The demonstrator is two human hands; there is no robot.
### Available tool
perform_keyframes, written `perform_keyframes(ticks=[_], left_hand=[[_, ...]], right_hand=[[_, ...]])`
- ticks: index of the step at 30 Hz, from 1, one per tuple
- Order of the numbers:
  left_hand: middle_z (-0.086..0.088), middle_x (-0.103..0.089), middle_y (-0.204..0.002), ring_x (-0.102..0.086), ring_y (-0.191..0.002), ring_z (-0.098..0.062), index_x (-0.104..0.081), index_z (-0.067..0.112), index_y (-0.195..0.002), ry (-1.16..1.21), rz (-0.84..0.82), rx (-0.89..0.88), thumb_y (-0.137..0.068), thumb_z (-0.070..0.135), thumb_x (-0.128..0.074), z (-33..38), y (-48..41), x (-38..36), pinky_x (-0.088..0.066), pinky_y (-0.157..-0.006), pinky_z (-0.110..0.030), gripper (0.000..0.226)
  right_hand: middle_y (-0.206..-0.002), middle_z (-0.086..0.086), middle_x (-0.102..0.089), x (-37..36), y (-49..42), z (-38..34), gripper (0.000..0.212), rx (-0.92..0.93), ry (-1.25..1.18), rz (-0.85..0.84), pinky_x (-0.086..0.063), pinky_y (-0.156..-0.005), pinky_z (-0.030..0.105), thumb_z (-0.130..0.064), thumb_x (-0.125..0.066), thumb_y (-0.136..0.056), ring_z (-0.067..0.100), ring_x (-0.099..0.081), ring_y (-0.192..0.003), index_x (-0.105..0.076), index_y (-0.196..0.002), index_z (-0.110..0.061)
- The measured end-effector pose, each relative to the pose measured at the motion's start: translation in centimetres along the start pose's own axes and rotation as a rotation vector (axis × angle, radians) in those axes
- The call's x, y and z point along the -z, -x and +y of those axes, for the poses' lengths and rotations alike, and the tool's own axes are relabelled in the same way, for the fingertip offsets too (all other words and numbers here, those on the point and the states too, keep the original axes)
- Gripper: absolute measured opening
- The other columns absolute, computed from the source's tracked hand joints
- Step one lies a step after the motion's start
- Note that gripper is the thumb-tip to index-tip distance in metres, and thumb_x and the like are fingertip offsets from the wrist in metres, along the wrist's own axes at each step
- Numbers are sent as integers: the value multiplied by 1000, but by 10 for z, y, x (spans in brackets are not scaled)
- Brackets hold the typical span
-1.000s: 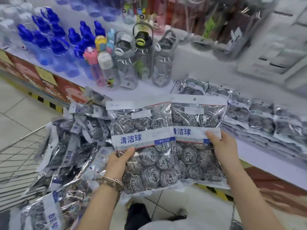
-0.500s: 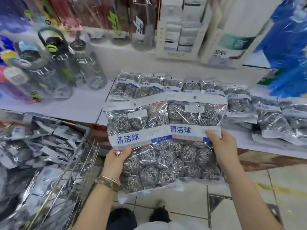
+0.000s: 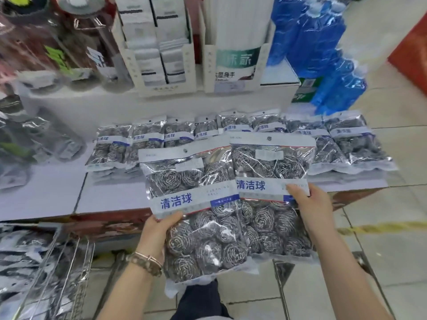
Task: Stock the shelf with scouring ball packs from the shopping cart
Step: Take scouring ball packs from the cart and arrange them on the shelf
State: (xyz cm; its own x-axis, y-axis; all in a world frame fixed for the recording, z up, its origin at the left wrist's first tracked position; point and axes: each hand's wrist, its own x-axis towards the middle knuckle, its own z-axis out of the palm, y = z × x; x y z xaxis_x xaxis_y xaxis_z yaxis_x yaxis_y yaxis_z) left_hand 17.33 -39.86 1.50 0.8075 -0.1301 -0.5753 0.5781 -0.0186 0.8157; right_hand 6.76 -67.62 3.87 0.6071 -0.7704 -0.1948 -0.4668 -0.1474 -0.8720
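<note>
Scouring ball packs (image 3: 231, 197), fingers (image 3: 298, 192) pinching outer edges

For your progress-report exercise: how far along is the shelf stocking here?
Done: a row of packs lies on the shelf. In hand: the left hand grips the left pack, the right hand the right pack, not yet shelved. Left: more packs lie in the cart.

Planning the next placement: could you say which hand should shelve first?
Probably the left hand: its clear scouring ball pack hangs beside bare white shelf; the right hand holds the other pack facing stacked packs.
</note>
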Motion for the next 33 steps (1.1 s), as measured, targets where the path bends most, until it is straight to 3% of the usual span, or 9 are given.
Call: perform_keyframes(ticks=[5,8,12,16,22,26,28,31,33], left_hand=[[-7,-65,-91,-58,-96,-27,-62,13,-80,-115,-43,15,-78,30,-69,28,-32,-48,-39,-99,-44,18],[-10,-66,-88,-58,-84,-25,-65,9,-79,-152,-109,-20,-79,29,-68,49,-54,-80,-44,-84,-37,21],[-9,-67,-89,-60,-87,-27,-65,10,-80,-158,-177,-48,-78,32,-69,79,-82,-125,-45,-77,-34,22],[0,-64,-80,-58,-77,-16,-63,15,-78,-137,-213,-90,-80,25,-68,104,-103,-171,-38,-63,-25,11],[0,-67,-85,-60,-82,-16,-64,16,-82,-159,-271,-108,-79,23,-70,115,-129,-229,-41,-69,-27,9],[-4,-70,-92,-63,-90,-22,-68,15,-86,-157,-234,-110,-76,24,-74,114,-146,-267,-46,-79,-30,15],[-5,-70,-92,-63,-92,-24,-69,17,-84,-152,-196,-107,-73,28,-77,114,-154,-289,-46,-87,-34,17],[-3,-67,-89,-60,-90,-23,-65,16,-83,-113,-137,-109,-78,21,-71,113,-159,-325,-45,-79,-30,9],[-4,-67,-89,-60,-91,-25,-65,16,-83,-107,-70,-117,-77,20,-71,113,-161,-349,-46,-82,-33,9]], right_hand=[[-86,11,-70,18,-36,-1,17,-68,-83,62,-49,-74,46,-28,-62,-89,29,-62,-80,-67,-83,-14],[-89,12,-71,31,-64,-9,15,-98,-101,118,-49,-82,52,-29,-63,-88,35,-64,-87,-65,-81,-17],[-86,15,-69,50,-105,-29,16,-84,-103,188,-50,-75,45,-29,-65,-87,35,-62,-80,-66,-83,-14],[-80,4,-66,66,-135,-39,13,-73,-141,259,-42,-63,31,-24,-63,-89,19,-55,-71,-66,-87,-11],[-84,11,-67,92,-178,-33,15,-93,-162,325,-42,-68,34,-23,-63,-89,23,-57,-74,-66,-87,-9],[-80,3,-68,109,-222,-28,12,-88,-176,318,-45,-69,34,-22,-63,-88,21,-59,-73,-65,-77,-18],[-78,3,-68,119,-250,-24,12,-77,-161,290,-44,-67,34,-23,-63,-88,20,-59,-71,-66,-80,-16],[-72,-1,-64,134,-296,-19,15,-41,-136,215,-40,-62,32,-24,-61,-90,16,-54,-65,-64,-79,-14],[-74,-2,-65,144,-329,-17,14,-25,-138,140,-42,-62,31,-21,-60,-91,14,-56,-67,-64,-78,-17]])
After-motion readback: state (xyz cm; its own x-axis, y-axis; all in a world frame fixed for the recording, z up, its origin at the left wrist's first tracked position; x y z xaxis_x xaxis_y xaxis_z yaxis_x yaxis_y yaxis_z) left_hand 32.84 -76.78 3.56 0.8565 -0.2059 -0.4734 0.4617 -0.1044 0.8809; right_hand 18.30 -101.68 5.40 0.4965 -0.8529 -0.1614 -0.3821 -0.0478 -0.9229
